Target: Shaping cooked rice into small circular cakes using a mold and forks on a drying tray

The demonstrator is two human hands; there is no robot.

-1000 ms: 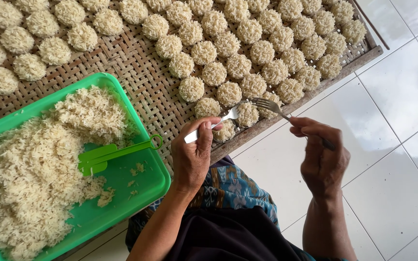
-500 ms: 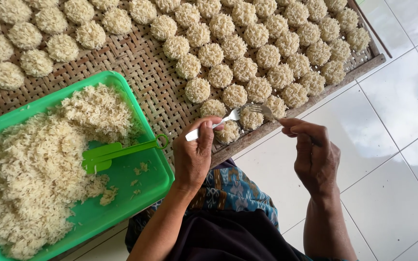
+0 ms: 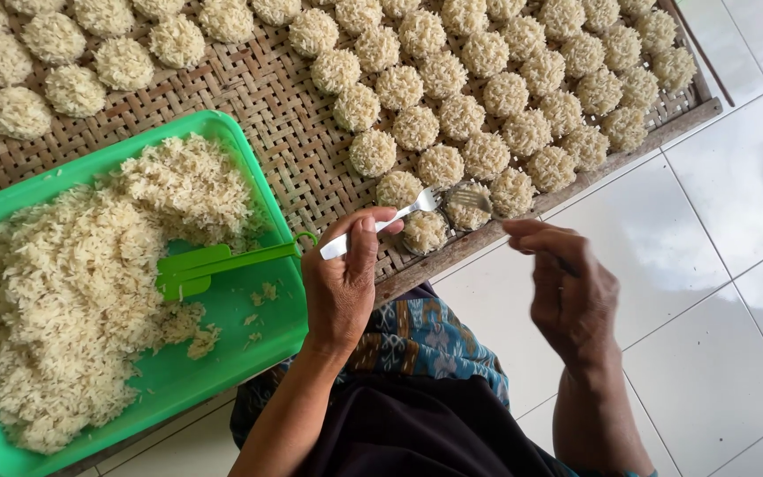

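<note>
A green tray point(image 3: 249, 353) of loose rice sat left, the left hand point(image 3: 342, 287) gripped a fork point(image 3: 390, 221) beside a rice ball point(image 3: 423, 231) near the mat's point(image 3: 258, 88) edge, and the right hand point(image 3: 571, 291) gripped a second fork point(image 3: 472, 199); a careless nudge could probably crumble that ball.

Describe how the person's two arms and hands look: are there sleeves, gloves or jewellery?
Both forearms are bare, with no sleeves visible. The left hand and the right hand wear no gloves, and no rings, bracelets or watch are visible. The fingernails are short and unpainted where they show.
</note>
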